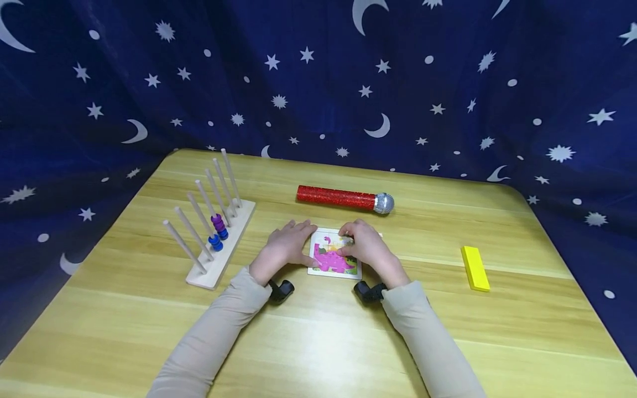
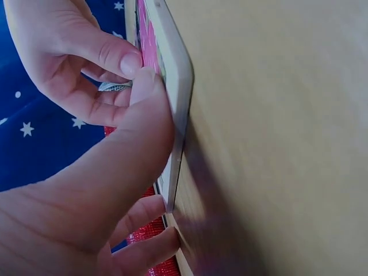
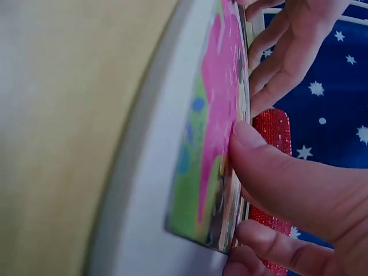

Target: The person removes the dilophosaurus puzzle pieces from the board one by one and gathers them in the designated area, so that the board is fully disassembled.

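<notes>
A small jigsaw puzzle (image 1: 334, 266) with a pink dinosaur picture and a white frame lies flat on the table in the head view. My left hand (image 1: 286, 245) holds it at the left side, its thumb (image 2: 150, 106) over the frame and its fingers at the far left corner. From the right, my right hand (image 1: 369, 244) reaches over the upper right part. Its thumb (image 3: 276, 167) touches the picture while its other fingers curl at the far side. My hands cover parts of the picture's upper half.
Behind the puzzle lies a red glittery toy microphone (image 1: 335, 197) with a silver head. On the left stands a wooden peg rack (image 1: 202, 276) with upright pegs and several blue and purple rings (image 1: 218, 223). A yellow block (image 1: 475, 268) lies on the right. A starry blue curtain (image 1: 318, 83) hangs behind the table.
</notes>
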The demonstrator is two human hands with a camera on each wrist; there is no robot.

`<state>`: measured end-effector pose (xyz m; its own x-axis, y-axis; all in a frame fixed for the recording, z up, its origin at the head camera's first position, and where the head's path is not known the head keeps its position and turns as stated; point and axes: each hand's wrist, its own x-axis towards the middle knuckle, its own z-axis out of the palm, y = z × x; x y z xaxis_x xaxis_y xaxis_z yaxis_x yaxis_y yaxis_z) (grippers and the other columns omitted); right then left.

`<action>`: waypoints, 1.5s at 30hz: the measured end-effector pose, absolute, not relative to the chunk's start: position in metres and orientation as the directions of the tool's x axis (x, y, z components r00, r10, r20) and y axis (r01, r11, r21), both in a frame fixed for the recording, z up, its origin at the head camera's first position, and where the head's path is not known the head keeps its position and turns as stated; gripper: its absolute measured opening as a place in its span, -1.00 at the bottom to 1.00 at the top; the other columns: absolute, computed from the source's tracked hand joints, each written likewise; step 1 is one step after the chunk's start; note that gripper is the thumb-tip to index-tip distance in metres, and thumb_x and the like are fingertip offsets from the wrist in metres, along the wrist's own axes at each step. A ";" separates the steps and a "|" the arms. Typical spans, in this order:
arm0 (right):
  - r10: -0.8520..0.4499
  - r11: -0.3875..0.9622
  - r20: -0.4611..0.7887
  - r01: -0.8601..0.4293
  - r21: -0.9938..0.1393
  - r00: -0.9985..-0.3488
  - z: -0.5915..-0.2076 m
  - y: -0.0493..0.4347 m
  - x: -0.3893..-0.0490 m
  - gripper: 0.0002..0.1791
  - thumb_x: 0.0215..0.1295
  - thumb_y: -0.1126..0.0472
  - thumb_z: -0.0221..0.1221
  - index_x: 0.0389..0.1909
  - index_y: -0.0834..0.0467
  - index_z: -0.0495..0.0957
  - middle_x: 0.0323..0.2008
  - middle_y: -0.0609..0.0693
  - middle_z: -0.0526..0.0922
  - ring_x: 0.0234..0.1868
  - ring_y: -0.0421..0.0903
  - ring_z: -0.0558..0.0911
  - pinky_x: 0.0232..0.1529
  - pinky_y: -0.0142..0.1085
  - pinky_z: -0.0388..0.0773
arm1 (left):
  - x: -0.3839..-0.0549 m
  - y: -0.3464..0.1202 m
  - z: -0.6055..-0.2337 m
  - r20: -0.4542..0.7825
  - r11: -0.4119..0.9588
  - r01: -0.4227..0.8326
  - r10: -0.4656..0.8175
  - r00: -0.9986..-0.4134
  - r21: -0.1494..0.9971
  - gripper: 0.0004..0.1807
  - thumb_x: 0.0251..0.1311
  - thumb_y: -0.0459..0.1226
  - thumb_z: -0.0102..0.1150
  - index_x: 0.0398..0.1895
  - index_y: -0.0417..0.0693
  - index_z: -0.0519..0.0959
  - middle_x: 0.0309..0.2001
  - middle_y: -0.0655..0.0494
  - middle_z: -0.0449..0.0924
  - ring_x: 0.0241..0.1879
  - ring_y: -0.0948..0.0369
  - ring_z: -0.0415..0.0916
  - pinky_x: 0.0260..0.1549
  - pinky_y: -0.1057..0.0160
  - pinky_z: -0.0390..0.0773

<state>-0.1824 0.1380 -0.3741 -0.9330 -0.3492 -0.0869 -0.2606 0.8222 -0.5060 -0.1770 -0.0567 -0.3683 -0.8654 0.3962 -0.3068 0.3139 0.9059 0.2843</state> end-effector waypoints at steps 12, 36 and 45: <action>-0.328 0.794 -0.121 -0.204 -0.572 -0.937 -0.376 0.137 -0.184 -0.55 -0.10 0.28 0.38 -0.17 0.22 0.42 -0.13 0.16 0.38 -0.10 0.09 0.40 -0.04 -0.05 0.36 | -0.177 -0.055 -0.371 -0.309 0.906 0.315 0.396 -0.864 0.281 0.04 -0.20 0.17 0.31 0.38 0.04 0.08 0.39 0.04 -0.05 0.33 -0.10 -0.13 0.13 -0.22 0.06; -0.399 0.783 -0.171 -0.238 -0.576 -0.901 -0.370 0.136 -0.190 -0.56 -0.12 0.33 0.38 -0.21 0.28 0.41 -0.38 0.08 0.47 -0.35 -0.05 0.41 -0.29 -0.25 0.41 | -0.177 -0.056 -0.372 -0.307 0.907 0.307 0.391 -0.868 0.288 0.06 -0.23 0.18 0.32 0.38 0.05 0.08 0.39 0.03 -0.06 0.33 -0.12 -0.15 0.14 -0.24 0.02; -0.412 0.752 -0.155 -0.239 -0.614 -0.898 -0.370 0.138 -0.190 -0.65 -0.05 0.48 0.25 -0.21 0.26 0.39 -0.39 0.08 0.47 -0.36 -0.05 0.43 -0.31 -0.26 0.42 | -0.175 -0.056 -0.371 -0.308 0.906 0.305 0.392 -0.867 0.295 0.05 -0.22 0.17 0.32 0.37 0.05 0.09 0.39 0.02 -0.06 0.33 -0.12 -0.16 0.15 -0.24 0.00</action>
<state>-0.1903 0.1385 -0.3703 -0.8979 -0.4121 -0.1547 -0.2394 0.7520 -0.6141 -0.1755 -0.0557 -0.3707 -0.8667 0.3923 -0.3080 0.3052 0.9056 0.2945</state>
